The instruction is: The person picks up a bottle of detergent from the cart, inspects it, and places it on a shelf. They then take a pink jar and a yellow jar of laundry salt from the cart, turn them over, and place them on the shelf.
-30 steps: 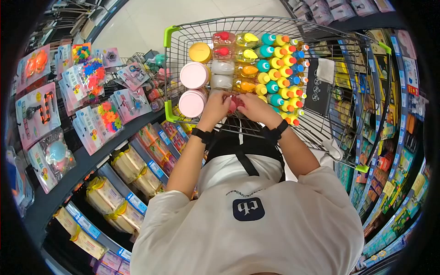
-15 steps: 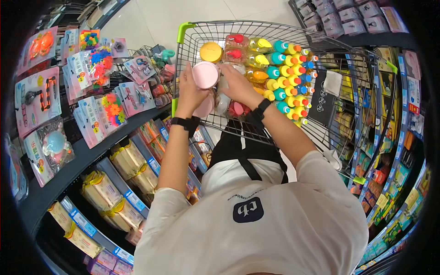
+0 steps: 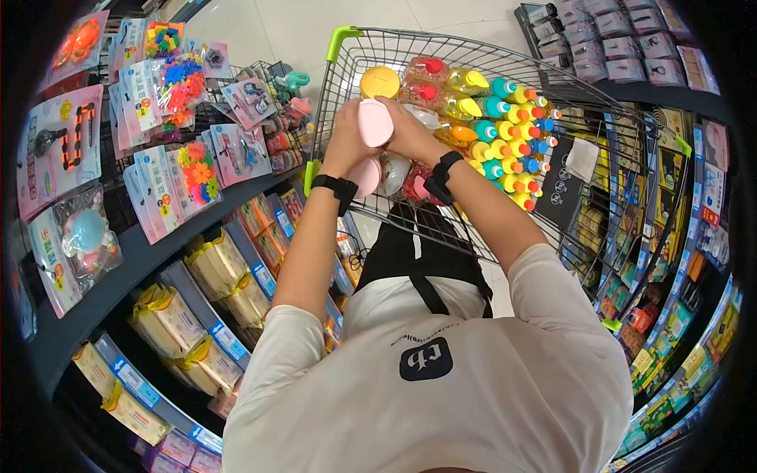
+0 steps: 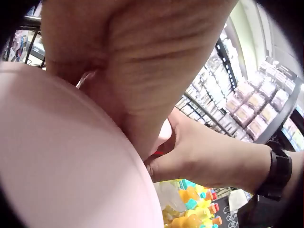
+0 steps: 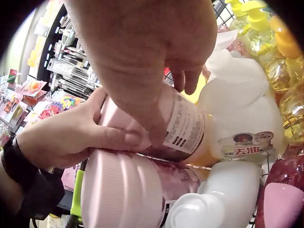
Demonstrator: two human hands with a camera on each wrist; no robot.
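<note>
Left hand (image 3: 347,142) and right hand (image 3: 410,130) both gripping a pink-lidded jar (image 3: 375,122), lifted over the near left corner of the cart (image 3: 339,47), second pink jar (image 3: 366,175) below, bright bottles (image 3: 505,134) to the right.

Your wire cart (image 3: 599,118) carries everything: a yellow-lidded jar (image 3: 379,81) at the far corner, a second pink-lidded jar (image 3: 366,176) lying near your side, white bottles (image 3: 394,172) beside it, and rows of clear bottles with red, yellow and teal caps (image 3: 493,118) filling the middle.
</note>
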